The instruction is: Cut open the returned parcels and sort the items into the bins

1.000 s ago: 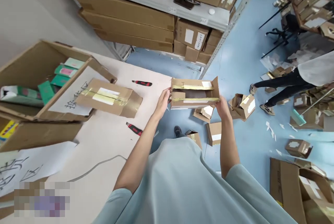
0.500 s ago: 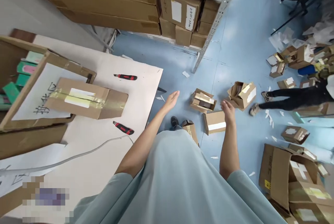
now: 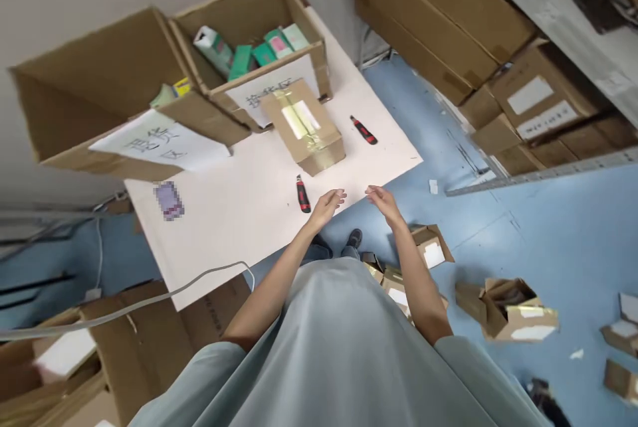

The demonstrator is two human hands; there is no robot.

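Note:
My left hand (image 3: 326, 208) hovers at the front edge of the white table (image 3: 219, 214), empty, its fingers apart. Just to its right, my right hand (image 3: 383, 201) is also empty with fingers extended, over the table's edge. A taped cardboard box (image 3: 304, 125) with a white label lies on the table beyond my hands. One red and black utility knife (image 3: 303, 194) lies close to my left hand, and another red and black knife (image 3: 363, 129) lies right of the box. Neither hand touches anything.
An open carton (image 3: 199, 75) holding green packages stands at the back beside another open carton (image 3: 64, 101). A grey cable (image 3: 199, 277) crosses the table's near left. Opened boxes (image 3: 518, 314) litter the blue floor at right. Shelving (image 3: 563, 168) with boxes stands at the upper right.
My view has swung left toward the table, so the cartons and taped box now appear nearer the centre. My hands have come closer together and are at the table's front edge.

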